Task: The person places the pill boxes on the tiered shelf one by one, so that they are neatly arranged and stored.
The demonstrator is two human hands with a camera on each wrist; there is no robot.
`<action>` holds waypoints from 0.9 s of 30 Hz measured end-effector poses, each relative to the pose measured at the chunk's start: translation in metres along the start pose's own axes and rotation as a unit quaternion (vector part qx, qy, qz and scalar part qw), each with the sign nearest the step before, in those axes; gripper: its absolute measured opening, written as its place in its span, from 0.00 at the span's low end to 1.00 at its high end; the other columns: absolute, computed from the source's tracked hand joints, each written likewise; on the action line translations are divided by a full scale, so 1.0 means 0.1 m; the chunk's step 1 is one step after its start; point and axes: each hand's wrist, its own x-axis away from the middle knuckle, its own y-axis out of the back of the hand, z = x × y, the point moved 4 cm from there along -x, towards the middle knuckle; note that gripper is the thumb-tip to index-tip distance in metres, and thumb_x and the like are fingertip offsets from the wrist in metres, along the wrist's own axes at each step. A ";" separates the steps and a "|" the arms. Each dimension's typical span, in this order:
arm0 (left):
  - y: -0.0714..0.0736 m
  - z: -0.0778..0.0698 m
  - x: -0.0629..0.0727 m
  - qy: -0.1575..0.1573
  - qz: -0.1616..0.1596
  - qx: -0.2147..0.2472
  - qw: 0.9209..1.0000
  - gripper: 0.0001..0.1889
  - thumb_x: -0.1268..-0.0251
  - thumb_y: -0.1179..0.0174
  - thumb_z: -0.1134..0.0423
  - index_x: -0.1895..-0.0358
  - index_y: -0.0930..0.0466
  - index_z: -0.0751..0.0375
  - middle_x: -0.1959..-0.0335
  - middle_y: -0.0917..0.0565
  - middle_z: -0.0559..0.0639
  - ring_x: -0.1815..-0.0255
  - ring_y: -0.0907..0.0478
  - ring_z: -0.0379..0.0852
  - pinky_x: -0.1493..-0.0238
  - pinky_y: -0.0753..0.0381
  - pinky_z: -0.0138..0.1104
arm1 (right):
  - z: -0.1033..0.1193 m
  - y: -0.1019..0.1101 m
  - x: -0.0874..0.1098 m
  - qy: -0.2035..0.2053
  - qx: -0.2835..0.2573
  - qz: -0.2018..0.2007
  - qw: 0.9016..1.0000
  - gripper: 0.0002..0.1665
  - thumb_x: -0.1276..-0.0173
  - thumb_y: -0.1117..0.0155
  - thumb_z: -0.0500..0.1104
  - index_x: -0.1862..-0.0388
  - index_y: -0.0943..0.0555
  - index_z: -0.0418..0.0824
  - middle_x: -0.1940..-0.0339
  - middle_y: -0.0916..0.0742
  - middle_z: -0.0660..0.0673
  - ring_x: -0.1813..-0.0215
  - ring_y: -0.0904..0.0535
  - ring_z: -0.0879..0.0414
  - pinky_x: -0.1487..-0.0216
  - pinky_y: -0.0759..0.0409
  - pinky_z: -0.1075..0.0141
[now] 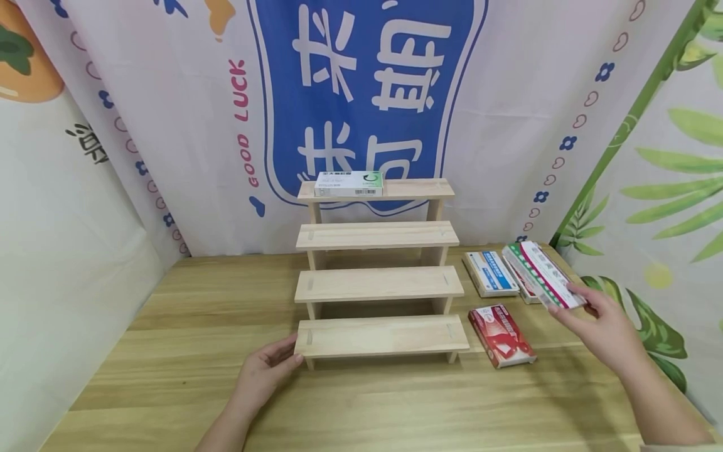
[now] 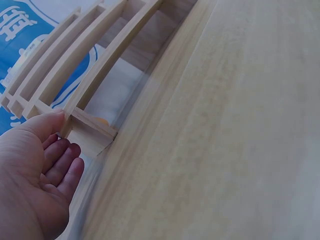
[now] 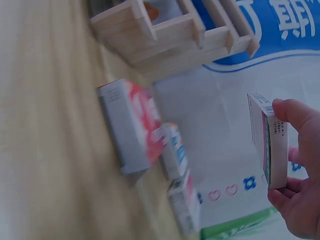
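A four-step wooden display rack [image 1: 380, 284] stands on the table. My left hand [image 1: 265, 371] is at the left end of its lowest step. In the left wrist view the thumb [image 2: 51, 122] lies on that step's end, with the other fingers curled below. My right hand [image 1: 612, 326] holds a white medicine box [image 1: 550, 271] with green and magenta bands by its near end, thumb on one side and fingers on the other. The right wrist view shows this box [image 3: 270, 142] raised off the table. A white-and-green medicine box [image 1: 347, 183] lies on the top step.
Right of the rack, a red medicine box [image 1: 501, 336] and a blue-and-white one [image 1: 490, 274] lie on the wooden table [image 1: 226, 301]. Another red-and-white box [image 1: 526, 290] is partly hidden under the held one. Printed cloth [image 1: 503, 125] hangs behind and at both sides.
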 end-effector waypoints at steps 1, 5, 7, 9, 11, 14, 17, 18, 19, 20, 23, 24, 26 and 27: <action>0.00 0.00 0.00 0.000 0.000 -0.001 1.000 0.24 0.41 0.31 0.65 0.41 0.22 0.66 0.39 0.20 0.60 0.40 0.20 0.56 0.44 0.17 0.31 | 0.07 0.02 -0.05 0.008 0.001 0.003 1.000 0.43 0.32 0.36 0.55 0.29 0.36 0.28 0.32 0.33 0.21 0.35 0.34 0.27 0.33 0.26 0.50; 0.00 0.00 0.00 -0.001 0.000 -0.002 1.000 0.24 0.41 0.31 0.64 0.41 0.22 0.66 0.39 0.20 0.59 0.40 0.20 0.55 0.44 0.17 0.32 | 0.35 0.08 -0.25 0.026 0.010 0.019 0.999 0.45 0.32 0.37 0.58 0.27 0.38 0.31 0.30 0.35 0.21 0.34 0.36 0.25 0.38 0.33 0.31; 0.00 -0.01 0.00 -0.002 0.000 -0.003 1.000 0.24 0.41 0.31 0.64 0.41 0.22 0.65 0.39 0.20 0.59 0.40 0.20 0.55 0.44 0.17 0.32 | 0.49 0.09 -0.34 0.029 0.021 0.031 0.999 0.47 0.32 0.38 0.60 0.26 0.39 0.33 0.29 0.36 0.22 0.33 0.36 0.24 0.38 0.33 0.31; 0.01 -0.01 0.00 -0.003 0.001 -0.006 1.000 0.24 0.41 0.31 0.63 0.41 0.22 0.65 0.39 0.20 0.59 0.39 0.20 0.55 0.43 0.17 0.32 | 0.62 0.09 -0.43 0.036 0.027 0.040 0.998 0.48 0.33 0.38 0.62 0.25 0.39 0.36 0.28 0.36 0.23 0.33 0.36 0.25 0.38 0.33 0.30; 0.01 -0.01 0.01 -0.004 0.004 -0.006 1.000 0.24 0.41 0.31 0.63 0.41 0.22 0.65 0.38 0.20 0.59 0.39 0.21 0.56 0.43 0.17 0.32 | 0.76 0.09 -0.51 0.044 0.032 0.046 0.997 0.48 0.33 0.38 0.64 0.25 0.39 0.37 0.28 0.35 0.24 0.32 0.36 0.26 0.38 0.33 0.30; 0.01 -0.01 0.01 -0.005 0.005 -0.005 1.000 0.24 0.41 0.31 0.63 0.41 0.22 0.65 0.38 0.20 0.59 0.39 0.21 0.56 0.43 0.17 0.32 | 0.96 0.06 -0.63 0.056 0.034 0.053 0.996 0.49 0.34 0.39 0.66 0.25 0.38 0.39 0.27 0.35 0.26 0.32 0.36 0.28 0.37 0.33 0.30; 0.01 -0.01 0.02 -0.004 0.005 -0.003 1.000 0.24 0.41 0.32 0.63 0.41 0.22 0.65 0.38 0.20 0.59 0.39 0.21 0.55 0.43 0.17 0.32 | 1.15 0.00 -0.74 0.057 0.035 0.063 0.996 0.50 0.35 0.39 0.68 0.24 0.39 0.41 0.27 0.36 0.28 0.30 0.37 0.28 0.36 0.33 0.30; 0.01 0.00 0.02 -0.004 0.004 -0.003 1.000 0.24 0.41 0.31 0.63 0.41 0.22 0.65 0.39 0.20 0.59 0.39 0.21 0.55 0.43 0.17 0.32 | 1.21 -0.02 -0.77 0.058 0.034 0.067 0.995 0.50 0.35 0.39 0.68 0.24 0.39 0.42 0.26 0.36 0.28 0.29 0.38 0.29 0.35 0.33 0.31; 0.01 0.00 0.02 -0.002 0.004 -0.003 1.000 0.24 0.40 0.32 0.63 0.41 0.22 0.65 0.39 0.20 0.59 0.39 0.21 0.55 0.43 0.17 0.32 | 1.26 -0.05 -0.81 0.058 0.032 0.070 0.995 0.50 0.36 0.39 0.69 0.24 0.39 0.42 0.26 0.36 0.29 0.29 0.38 0.29 0.35 0.33 0.31; 0.01 0.00 0.01 -0.002 0.003 -0.002 1.000 0.24 0.41 0.32 0.63 0.41 0.22 0.65 0.39 0.20 0.59 0.40 0.20 0.55 0.43 0.17 0.32 | 1.31 -0.08 -0.85 0.061 0.035 0.073 0.995 0.50 0.36 0.40 0.69 0.24 0.38 0.43 0.26 0.35 0.29 0.29 0.38 0.30 0.34 0.33 0.32; 0.01 0.01 0.01 -0.001 0.001 -0.001 1.000 0.24 0.41 0.31 0.63 0.41 0.22 0.65 0.39 0.20 0.59 0.40 0.20 0.54 0.44 0.17 0.31 | 1.45 -0.17 -0.96 0.064 0.036 0.085 0.994 0.50 0.37 0.39 0.70 0.25 0.37 0.44 0.26 0.34 0.31 0.29 0.37 0.32 0.33 0.32 0.34; 0.01 0.01 0.00 -0.001 0.001 0.000 1.000 0.24 0.41 0.31 0.64 0.41 0.22 0.66 0.39 0.20 0.59 0.40 0.20 0.54 0.44 0.17 0.31 | 1.49 -0.20 -1.00 0.063 0.036 0.089 0.993 0.50 0.38 0.39 0.71 0.25 0.37 0.45 0.26 0.35 0.31 0.28 0.37 0.32 0.33 0.32 0.34; 0.01 0.01 0.00 -0.001 0.001 0.002 1.000 0.24 0.41 0.31 0.64 0.41 0.22 0.66 0.39 0.20 0.59 0.40 0.20 0.54 0.44 0.17 0.30 | 1.58 -0.26 -1.07 0.065 0.034 0.097 0.993 0.50 0.38 0.39 0.71 0.25 0.36 0.46 0.25 0.35 0.32 0.28 0.38 0.33 0.33 0.32 0.34; 0.00 0.01 0.00 -0.001 0.000 0.002 1.000 0.24 0.41 0.31 0.64 0.41 0.22 0.66 0.39 0.20 0.59 0.40 0.20 0.54 0.44 0.17 0.31 | 1.62 -0.28 -1.10 0.065 0.030 0.101 0.992 0.49 0.38 0.39 0.70 0.25 0.36 0.46 0.25 0.35 0.33 0.27 0.38 0.33 0.32 0.32 0.35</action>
